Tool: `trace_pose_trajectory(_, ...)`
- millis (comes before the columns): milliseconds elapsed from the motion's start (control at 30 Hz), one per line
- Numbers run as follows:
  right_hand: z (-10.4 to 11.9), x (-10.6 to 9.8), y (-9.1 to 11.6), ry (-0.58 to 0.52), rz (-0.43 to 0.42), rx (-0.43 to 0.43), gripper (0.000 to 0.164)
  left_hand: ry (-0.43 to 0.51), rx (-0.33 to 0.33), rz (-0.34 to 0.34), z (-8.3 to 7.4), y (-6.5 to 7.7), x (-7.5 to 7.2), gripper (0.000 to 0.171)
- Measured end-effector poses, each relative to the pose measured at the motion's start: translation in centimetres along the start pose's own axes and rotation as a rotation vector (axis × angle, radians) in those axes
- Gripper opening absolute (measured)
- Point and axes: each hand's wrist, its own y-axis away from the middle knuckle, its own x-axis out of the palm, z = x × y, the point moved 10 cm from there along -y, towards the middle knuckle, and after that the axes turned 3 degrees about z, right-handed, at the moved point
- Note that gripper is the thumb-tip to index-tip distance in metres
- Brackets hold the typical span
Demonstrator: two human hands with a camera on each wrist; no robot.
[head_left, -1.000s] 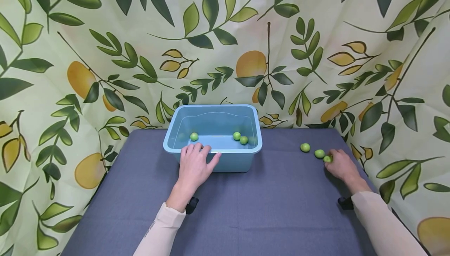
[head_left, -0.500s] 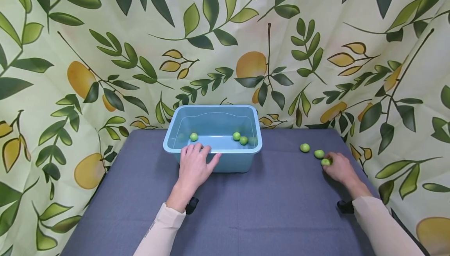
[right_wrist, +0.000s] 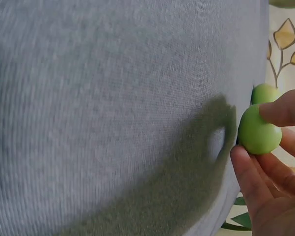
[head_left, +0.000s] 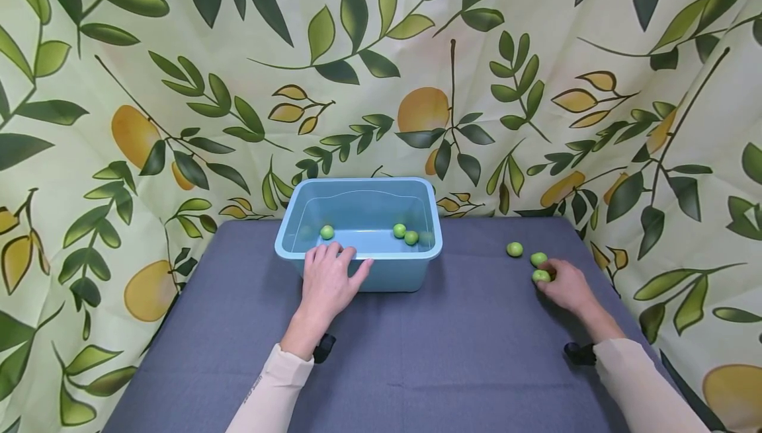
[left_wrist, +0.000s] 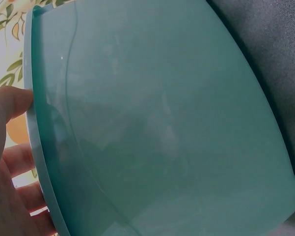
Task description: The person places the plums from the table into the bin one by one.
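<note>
A light blue plastic tub (head_left: 357,275) stands towards the back of the cloth-covered table. My left hand (head_left: 329,284) grips its front rim, fingers hooked over the edge; the left wrist view shows the thumb (left_wrist: 17,101) at that rim, and the tub's outer wall fills most of the picture. Over on the right side, my right hand (head_left: 568,286) pinches a small green lime (right_wrist: 259,130) between thumb and fingers, close over the cloth. Just behind it lies another lime (head_left: 538,259), partly visible in the right wrist view, and farther left a third lime (head_left: 514,249).
Inside the tub, one lime (head_left: 327,232) sits at the left and two limes, including a darker lime (head_left: 411,238), at the right. A fabric backdrop (head_left: 369,96) with leaves and fruit rises close behind the grey-blue tablecloth (head_left: 452,340) and along both sides.
My right hand has moved left and slightly towards me with the pinched lime, which now shows in front of the neighbouring lime. My left hand stays at the tub's rim.
</note>
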Motion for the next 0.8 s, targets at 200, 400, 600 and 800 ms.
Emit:
trace_pose_trajectory(200, 0.8, 0.6, 0.2, -0.031, -0.001, -0.017, 0.029, -0.003, 0.000, 0.001, 0.0, 0.1, 0.0, 0.037)
trace_pose_trajectory(400, 1.7, 1.3, 0.4, -0.076, 0.012, -0.028, 0.027, -0.003, -0.002, 0.003, 0.0, 0.0, 0.1, 0.038)
trace_pose_trajectory(600, 2.5, 2.0, 0.6, -0.105, 0.021, -0.032, 0.024, -0.006, -0.004, 0.011, 0.0, 0.0, 0.1, 0.038)
trace_pose_trajectory(800, 3.4, 2.4, 0.6, -0.127, 0.026, -0.031, 0.023, -0.005, -0.005, 0.014, 0.0, 0.0, 0.2, 0.038)
